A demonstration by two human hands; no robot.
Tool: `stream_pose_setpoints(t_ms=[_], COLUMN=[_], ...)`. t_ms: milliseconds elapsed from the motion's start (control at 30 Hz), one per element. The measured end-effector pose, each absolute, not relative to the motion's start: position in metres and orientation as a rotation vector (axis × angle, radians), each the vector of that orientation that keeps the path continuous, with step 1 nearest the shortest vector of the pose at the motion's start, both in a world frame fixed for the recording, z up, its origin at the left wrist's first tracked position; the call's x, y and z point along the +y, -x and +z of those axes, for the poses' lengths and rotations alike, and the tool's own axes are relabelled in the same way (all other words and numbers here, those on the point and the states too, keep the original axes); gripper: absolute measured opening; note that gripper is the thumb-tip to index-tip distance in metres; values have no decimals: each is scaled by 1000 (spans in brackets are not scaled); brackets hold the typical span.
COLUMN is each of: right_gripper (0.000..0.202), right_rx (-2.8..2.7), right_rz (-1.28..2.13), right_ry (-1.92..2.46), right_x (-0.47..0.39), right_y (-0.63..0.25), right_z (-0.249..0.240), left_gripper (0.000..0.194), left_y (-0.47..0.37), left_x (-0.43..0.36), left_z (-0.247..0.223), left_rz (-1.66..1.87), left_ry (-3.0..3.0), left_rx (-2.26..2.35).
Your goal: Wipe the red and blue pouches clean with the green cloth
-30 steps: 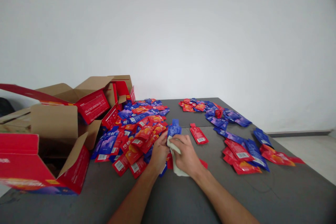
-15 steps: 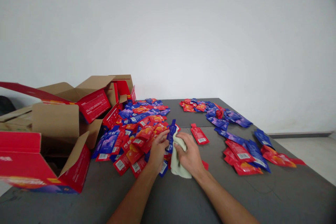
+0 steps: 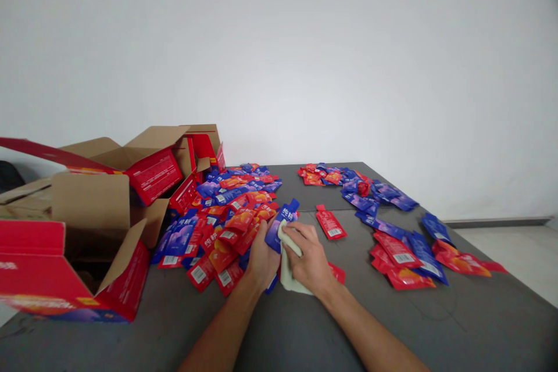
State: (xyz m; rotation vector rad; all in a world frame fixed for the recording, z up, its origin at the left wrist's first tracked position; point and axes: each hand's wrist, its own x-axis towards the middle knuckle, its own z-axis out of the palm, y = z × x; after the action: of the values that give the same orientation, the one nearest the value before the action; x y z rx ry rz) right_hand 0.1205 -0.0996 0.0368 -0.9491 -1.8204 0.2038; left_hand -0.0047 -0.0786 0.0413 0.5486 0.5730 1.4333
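My left hand [image 3: 261, 258] holds a blue pouch [image 3: 281, 222] tilted, its printed front facing up. Pressed on the face of that pouch is a pale green cloth [image 3: 290, 273], gripped in my right hand [image 3: 310, 261]; the cloth's lower end hangs down to the table. Left of my hands lies a big heap of red and blue pouches [image 3: 238, 221]. A single red pouch [image 3: 331, 224] lies beyond my right hand, and another red one [image 3: 337, 273] is partly hidden behind my right wrist.
Open red cardboard boxes [image 3: 35, 256] with brown insides stand at the left. More red and blue pouches [image 3: 399, 256] lie on the right side of the dark table [image 3: 300, 331], with another group [image 3: 322, 175] at the back. A pale wall stands behind.
The blue pouch has turned from edge-on to face up in my left hand. My right hand has shifted left, bringing the cloth onto its front.
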Motion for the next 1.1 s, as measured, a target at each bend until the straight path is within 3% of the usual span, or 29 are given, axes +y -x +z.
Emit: stream_pose_setpoints(t_ms=[133,500,767,967,1100], right_gripper=[43,47,63,50,38], right_rx=[-1888,-1788,-2125,-2052,-2045], right_rz=[181,-7,226,206,110], right_ry=[944,1145,926,1003,1245], right_x=[-101,-86,-108,-97,-82], right_y=[-121,-150,-123,-135,-157], right_z=[39,49,53,54,47], left_gripper=[23,45,17,36,49], left_y=[9,11,11,22,33], left_x=[-82,-88,-81,-73,-65], left_z=[40,42,41,40,24], left_rz=[1334,1166,1327,1446,1230], left_ry=[-571,-621,-572,-1323,-1967], left_rx=[528,476,598,1070,1518])
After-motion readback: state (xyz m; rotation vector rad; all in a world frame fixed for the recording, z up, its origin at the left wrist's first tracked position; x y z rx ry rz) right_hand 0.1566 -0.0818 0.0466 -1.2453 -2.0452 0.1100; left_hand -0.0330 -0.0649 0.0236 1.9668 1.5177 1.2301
